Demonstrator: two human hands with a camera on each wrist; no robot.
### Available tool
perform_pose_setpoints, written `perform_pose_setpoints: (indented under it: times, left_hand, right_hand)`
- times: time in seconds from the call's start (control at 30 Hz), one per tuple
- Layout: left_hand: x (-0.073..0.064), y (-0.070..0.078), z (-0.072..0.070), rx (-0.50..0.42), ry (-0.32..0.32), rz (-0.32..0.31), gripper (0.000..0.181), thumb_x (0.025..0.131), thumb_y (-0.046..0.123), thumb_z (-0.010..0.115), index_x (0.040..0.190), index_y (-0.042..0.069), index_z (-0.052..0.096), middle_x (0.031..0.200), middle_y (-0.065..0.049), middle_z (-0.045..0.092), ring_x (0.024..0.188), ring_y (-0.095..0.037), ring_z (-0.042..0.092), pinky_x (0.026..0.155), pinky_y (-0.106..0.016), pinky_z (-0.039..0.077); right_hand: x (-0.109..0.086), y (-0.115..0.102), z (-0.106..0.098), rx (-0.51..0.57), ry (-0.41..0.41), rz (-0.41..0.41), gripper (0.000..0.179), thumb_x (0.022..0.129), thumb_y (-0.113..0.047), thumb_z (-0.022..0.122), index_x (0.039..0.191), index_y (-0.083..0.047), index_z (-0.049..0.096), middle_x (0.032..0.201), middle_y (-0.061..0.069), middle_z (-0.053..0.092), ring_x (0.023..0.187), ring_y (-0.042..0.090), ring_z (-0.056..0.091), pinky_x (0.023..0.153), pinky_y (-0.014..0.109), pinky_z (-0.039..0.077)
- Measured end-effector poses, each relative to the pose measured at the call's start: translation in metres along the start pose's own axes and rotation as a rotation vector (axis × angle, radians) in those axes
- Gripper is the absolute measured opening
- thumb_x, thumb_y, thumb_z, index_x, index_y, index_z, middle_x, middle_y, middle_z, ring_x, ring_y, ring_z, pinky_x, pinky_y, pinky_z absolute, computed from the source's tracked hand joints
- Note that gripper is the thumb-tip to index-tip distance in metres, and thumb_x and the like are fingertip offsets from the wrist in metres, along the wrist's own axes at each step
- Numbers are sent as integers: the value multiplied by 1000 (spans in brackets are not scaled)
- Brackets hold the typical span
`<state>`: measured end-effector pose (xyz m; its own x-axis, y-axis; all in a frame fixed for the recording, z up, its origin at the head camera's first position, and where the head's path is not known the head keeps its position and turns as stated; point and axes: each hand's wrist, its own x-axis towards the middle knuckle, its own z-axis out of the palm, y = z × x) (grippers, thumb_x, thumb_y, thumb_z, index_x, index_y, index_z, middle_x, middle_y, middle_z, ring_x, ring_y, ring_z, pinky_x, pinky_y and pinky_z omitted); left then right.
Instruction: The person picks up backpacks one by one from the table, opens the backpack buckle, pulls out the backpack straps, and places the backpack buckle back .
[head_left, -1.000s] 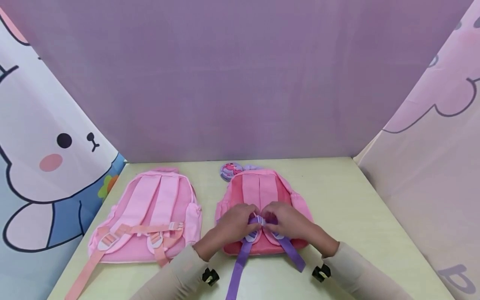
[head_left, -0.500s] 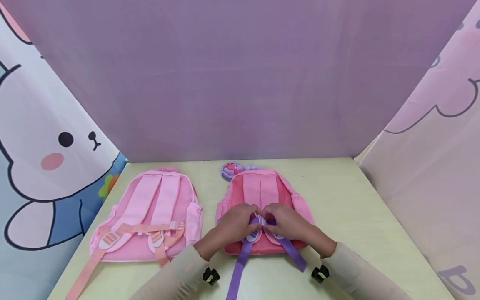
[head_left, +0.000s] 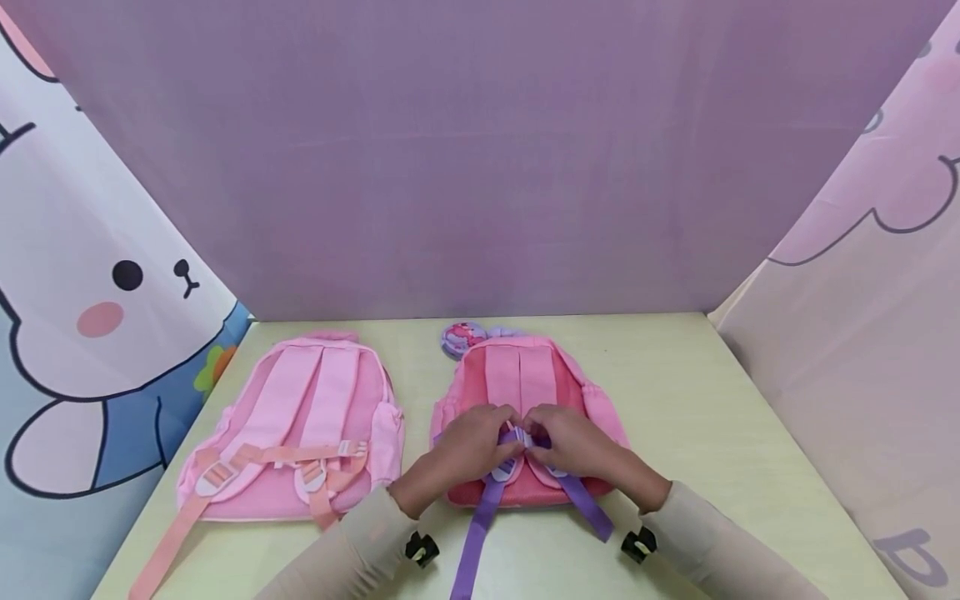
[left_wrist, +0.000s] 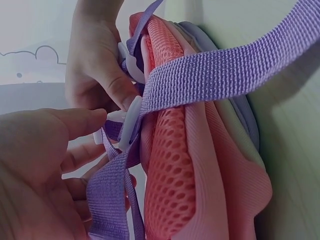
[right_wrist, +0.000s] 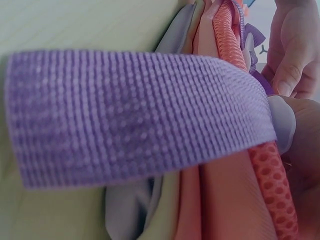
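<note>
A small pink-and-coral backpack lies with its shoulder straps facing up. Over its lower back my left hand and right hand meet from either side. Between them, the fingers and thumbs pinch the white buckle of a purple cross strap. The left wrist view shows the left thumb and fingers at a white buckle piece with purple webbing hanging below. A loose purple strap end crosses the right wrist view, passing through a white adjuster beside the right hand. Fingers hide part of the buckle.
To the left lies a second, lighter pink backpack with peach straps, one running toward the front edge. A round purple pouch sits behind the coral backpack. A purple panel rises at the table's back.
</note>
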<state>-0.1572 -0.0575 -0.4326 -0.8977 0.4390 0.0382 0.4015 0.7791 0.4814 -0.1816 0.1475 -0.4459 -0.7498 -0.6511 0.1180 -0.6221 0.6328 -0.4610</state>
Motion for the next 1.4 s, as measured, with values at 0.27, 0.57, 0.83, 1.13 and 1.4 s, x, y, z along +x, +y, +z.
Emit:
perform_pose_setpoints:
  times: [0.27, 0.57, 0.83, 1.13, 1.4]
  left_hand:
    - [0, -1, 0, -1, 4, -14, 23, 93, 31, 74, 110, 17, 66, 84, 4, 60, 75, -8, 51, 63, -20, 44]
    - [-1, -3, -1, -12, -8, -28, 20, 93, 26, 74, 107, 14, 65, 81, 4, 58, 72, -8, 50, 60, -19, 44]
    - [-2, -3, -1, -4, -9, -34, 21, 92, 26, 75, 106, 14, 65, 79, 6, 56, 71, -8, 50, 59, -19, 44]
    - [-1, -3, 1, -7, -22, -29, 20, 92, 23, 75, 106, 14, 64, 79, 5, 55, 71, -9, 50, 58, -19, 44]
    - [0, -4, 2, -11, -32, -35, 20, 91, 25, 76, 105, 16, 65, 79, 6, 55, 71, -8, 50, 58, -20, 44]
  right_hand:
    - [-1, 1, -1, 27, -3, 1, 17, 86, -12, 79, 97, -13, 66, 86, -1, 62, 77, 12, 56, 67, 19, 47]
    - [-1, 2, -3, 19, 2, 11, 18, 86, -15, 79, 98, -16, 65, 87, -4, 60, 77, 10, 55, 68, 18, 47]
    - [-1, -2, -7, 7, 5, 27, 18, 85, -15, 78, 97, -17, 65, 87, -5, 58, 78, 9, 53, 69, 19, 46]
    - [-3, -1, -9, 8, 36, -2, 19, 83, -11, 79, 94, -16, 65, 84, -5, 56, 76, 6, 48, 67, 19, 45]
    - [-4, -2, -11, -13, 50, 9, 20, 82, -13, 80, 94, -17, 64, 84, -9, 53, 77, 5, 47, 68, 19, 44]
